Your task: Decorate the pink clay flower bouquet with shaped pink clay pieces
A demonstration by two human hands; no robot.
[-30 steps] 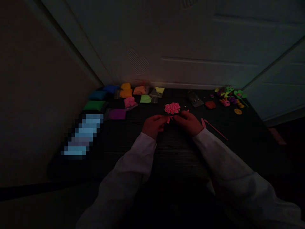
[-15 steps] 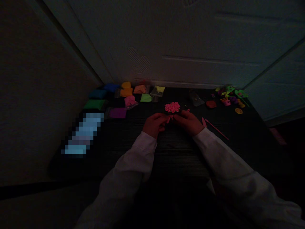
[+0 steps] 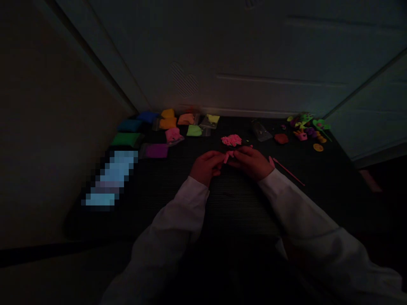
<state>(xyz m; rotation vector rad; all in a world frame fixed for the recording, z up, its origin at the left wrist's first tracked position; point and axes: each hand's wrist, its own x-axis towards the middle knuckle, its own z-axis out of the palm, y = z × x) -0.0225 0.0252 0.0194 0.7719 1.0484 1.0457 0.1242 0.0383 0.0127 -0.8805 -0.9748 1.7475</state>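
Observation:
Between my two hands is a small strip of pink modelling clay (image 3: 227, 156), partly hidden by my fingers. My left hand (image 3: 206, 165) pinches its left side with thumb and forefinger. From the right, my right hand (image 3: 252, 162) is closed with its fingertips on the clay's other end. Just beyond my fingertips sits a ruffled pink clay flower (image 3: 232, 140); its near edge is partly covered by my right hand. Right of my right wrist lie a pink clay tool (image 3: 271, 162) and a thin pink stick tool (image 3: 288, 171).
Packets of coloured clay, among them a green packet (image 3: 126, 140) and a purple packet (image 3: 156, 151), lie at the back left. A blurred bright screen (image 3: 111, 178) is at left. Finished clay pieces (image 3: 305, 127) and a red lump (image 3: 281, 138) lie at the back right.
My right fingers have shifted slightly up and away, covering more of the pink flower's near edge. More of the pink clay strip shows between my hands. My left hand stays nearly still.

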